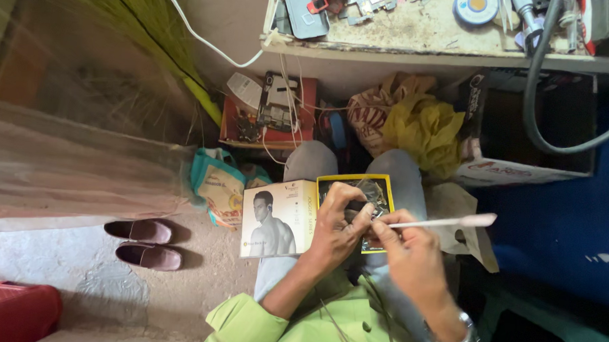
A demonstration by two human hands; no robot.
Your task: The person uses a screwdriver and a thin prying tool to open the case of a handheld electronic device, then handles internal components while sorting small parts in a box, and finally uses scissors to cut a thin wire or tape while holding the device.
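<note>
Red container [16,310]: sits at the far left edge on the dusty concrete floor [104,292], well apart from the hands
Shoes [147,243]: a dark pair side by side on the floor, left of the knees
Broom [154,31]: green-yellow bristles lean against the wall above a white cable [208,43]
White box [276,218]: rests on the left knee, part-way over the edge; I judge a nudge from the wrist could tip it to the floor
Left hand [340,223]: fingers curled narrow, pinching a small dark part [357,208] over the lap; a loosened pinch could drop it among the clutter below
Yellow-framed tray [378,194]: lies across the thighs, under both hands, just beside the white box
Right hand [409,252]: fingers closed round a thin white tool [444,223], its tip touching the small dark part; a slip could scratch the part or jab the left fingers
Yellow bag [424,128]: crumpled by the shins, near an open cardboard box [522,131]
Workbench [417,33]: worn top crowded with parts, a grey hose [543,98] hanging off it
Room: cramped, dim, floor crowded
</note>
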